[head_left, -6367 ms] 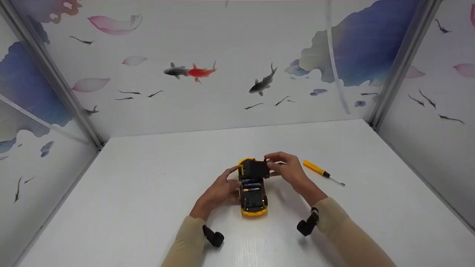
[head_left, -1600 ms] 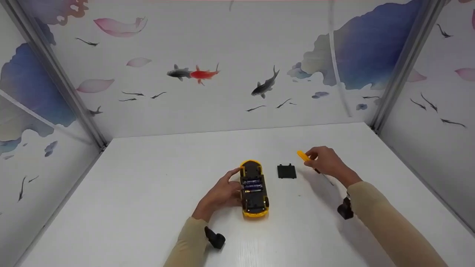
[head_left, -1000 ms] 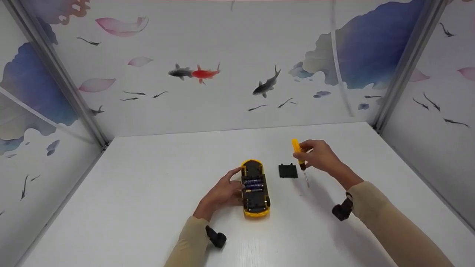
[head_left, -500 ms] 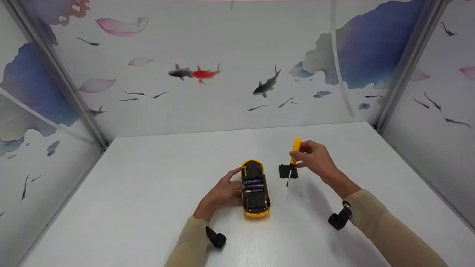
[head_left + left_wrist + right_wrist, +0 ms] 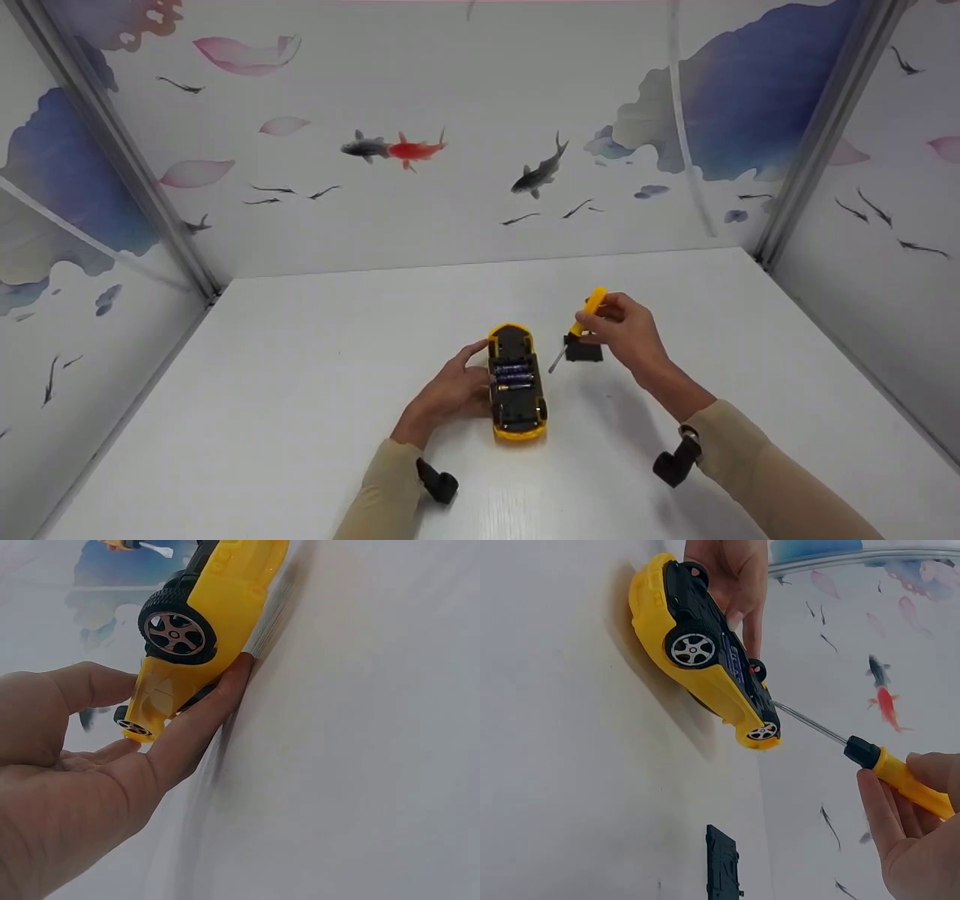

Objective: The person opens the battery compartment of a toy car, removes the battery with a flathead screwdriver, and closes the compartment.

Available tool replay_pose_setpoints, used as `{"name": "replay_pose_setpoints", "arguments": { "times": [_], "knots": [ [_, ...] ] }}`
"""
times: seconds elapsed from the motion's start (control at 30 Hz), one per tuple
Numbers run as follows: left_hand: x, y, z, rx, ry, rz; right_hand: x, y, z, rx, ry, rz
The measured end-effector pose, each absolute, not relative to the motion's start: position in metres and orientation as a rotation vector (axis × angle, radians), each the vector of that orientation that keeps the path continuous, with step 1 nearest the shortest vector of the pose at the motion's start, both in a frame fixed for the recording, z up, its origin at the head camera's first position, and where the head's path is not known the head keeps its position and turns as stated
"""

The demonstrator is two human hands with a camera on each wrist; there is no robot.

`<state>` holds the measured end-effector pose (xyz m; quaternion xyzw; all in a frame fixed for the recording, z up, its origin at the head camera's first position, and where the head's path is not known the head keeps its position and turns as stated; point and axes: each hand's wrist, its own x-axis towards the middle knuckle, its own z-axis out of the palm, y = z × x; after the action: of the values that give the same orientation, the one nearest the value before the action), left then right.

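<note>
A yellow toy car (image 5: 517, 405) lies wheels up on the table, its black underside facing up and batteries (image 5: 514, 376) showing in an uncovered bay. My left hand (image 5: 450, 386) holds the car's left side; in the left wrist view the fingers (image 5: 199, 720) reach under and along the yellow body (image 5: 232, 592). My right hand (image 5: 626, 334) pinches the yellow handle of a screwdriver (image 5: 589, 311), its metal tip slanting down towards the car. In the head view the tip is a little right of the car, apart from it. The black battery cover (image 5: 585, 351) lies below the right fingers.
The white table (image 5: 300, 375) is bounded by a back wall (image 5: 465, 225) and side walls printed with fish and petals. A tiny speck (image 5: 609, 396) lies on the table right of the car.
My right hand has picked the screwdriver up from the table, turned it tip down and moved it left towards the car. The cover, earlier in my right hand, now lies on the table.
</note>
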<state>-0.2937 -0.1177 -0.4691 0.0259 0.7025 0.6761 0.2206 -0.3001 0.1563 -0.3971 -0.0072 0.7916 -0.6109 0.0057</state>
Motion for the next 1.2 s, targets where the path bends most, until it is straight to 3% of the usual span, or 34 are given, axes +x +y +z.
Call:
{"name": "replay_pose_setpoints", "arguments": {
  "times": [0.53,1.2],
  "knots": [
    [-0.292,-0.119,-0.47,0.108,1.983,1.861,-0.295,0.139,-0.411,0.006,2.519,-1.952],
    [-0.293,-0.117,-0.469,0.043,1.971,1.857,-0.291,0.125,-0.422,-0.16,2.667,-1.95]
  ]
}}
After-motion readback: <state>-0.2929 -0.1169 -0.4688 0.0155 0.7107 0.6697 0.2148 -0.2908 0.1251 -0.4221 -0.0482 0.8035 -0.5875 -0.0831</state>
